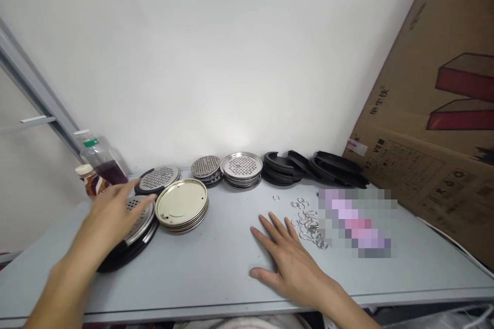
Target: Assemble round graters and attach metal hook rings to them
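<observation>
My left hand (pixel 113 213) reaches over a stack of round, perforated metal discs (pixel 141 216) with black rims at the left. Its fingers are apart, and it hides part of that stack; whether it touches the top disc I cannot tell. Just right of it lies a stack of pale gold metal lids (pixel 182 201). My right hand (pixel 290 262) rests on the grey table (pixel 216 272), palm down with fingers spread. Close to its fingertips is a scatter of small metal rings and clips (pixel 309 221).
Along the wall stand another black-rimmed disc (pixel 159 180), two piles of grater-like discs (pixel 206 167) (pixel 242 167) and black curved rim pieces (pixel 281 169). Bottles (pixel 110 167) are at the left. A blurred-out purple item (pixel 351 218) and a big cardboard box (pixel 436 128) are at the right.
</observation>
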A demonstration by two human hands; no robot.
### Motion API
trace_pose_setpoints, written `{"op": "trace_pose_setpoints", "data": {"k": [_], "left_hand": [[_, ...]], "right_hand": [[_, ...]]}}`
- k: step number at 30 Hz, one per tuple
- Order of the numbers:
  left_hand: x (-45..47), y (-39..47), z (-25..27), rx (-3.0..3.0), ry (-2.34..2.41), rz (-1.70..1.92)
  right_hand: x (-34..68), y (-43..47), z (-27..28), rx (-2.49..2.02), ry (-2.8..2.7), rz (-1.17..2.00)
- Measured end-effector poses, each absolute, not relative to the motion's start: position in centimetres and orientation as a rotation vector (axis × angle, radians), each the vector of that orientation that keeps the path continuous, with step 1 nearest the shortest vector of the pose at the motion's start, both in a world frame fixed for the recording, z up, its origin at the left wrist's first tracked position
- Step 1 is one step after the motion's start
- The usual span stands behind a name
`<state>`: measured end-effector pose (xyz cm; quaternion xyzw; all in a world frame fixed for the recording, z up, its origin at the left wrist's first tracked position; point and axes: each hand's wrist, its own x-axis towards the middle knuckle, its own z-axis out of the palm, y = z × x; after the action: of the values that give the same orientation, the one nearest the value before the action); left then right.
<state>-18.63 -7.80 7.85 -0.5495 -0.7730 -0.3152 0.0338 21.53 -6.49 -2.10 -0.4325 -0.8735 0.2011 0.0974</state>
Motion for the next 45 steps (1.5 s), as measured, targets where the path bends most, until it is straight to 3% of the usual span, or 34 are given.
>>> {"op": "trace_pose_setpoints", "data": {"k": [5, 12, 45], "left_hand": [[-10.1, -6.0, 6.3, -2.17, -2.052, -0.575], [-7.6, -6.0, 3.9, -2.113, -2.145, -0.403], [-9.2, -5.8, 3.6, -2.17, -2.068, -0.579]], "right_hand": [[21.5, -6.5, -1.9, -1.289, -2.59, 0.601], [21.5, -6.5, -2.1, -1.29, -2.593, 0.593], [21.5, -6.4, -2.1, -1.288, -2.593, 0.584]]}}
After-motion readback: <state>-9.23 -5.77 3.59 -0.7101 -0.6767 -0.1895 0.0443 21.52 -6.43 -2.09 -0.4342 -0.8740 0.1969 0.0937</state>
